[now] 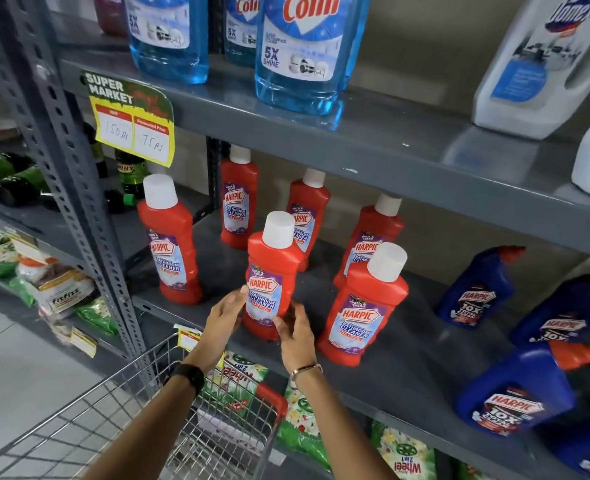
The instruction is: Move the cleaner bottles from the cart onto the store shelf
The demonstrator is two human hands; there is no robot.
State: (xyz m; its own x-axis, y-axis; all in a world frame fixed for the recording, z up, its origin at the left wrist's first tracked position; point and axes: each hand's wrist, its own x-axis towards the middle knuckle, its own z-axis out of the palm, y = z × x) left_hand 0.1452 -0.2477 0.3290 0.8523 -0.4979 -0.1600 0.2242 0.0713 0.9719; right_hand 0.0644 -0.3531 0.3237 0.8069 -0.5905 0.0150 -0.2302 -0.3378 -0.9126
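A red Harpic bathroom cleaner bottle (269, 271) with a white cap stands near the front edge of the grey middle shelf (407, 368). My left hand (225, 315) presses its left side and my right hand (295, 332) cups its lower right side, so both hold it. Several more red Harpic bottles stand on the same shelf: one at the left (170, 240), two behind (238, 202) (309, 216), one close on the right (364, 306). The wire cart (120, 420) sits below my arms, and no bottles show in its visible part.
Blue Harpic bottles (515, 393) fill the shelf's right end. Blue Colin bottles (300, 53) and white Domex jugs (543, 64) stand on the shelf above. A yellow price tag (132, 123) hangs from that shelf's edge. Green detergent packs (404, 452) lie on the shelf below.
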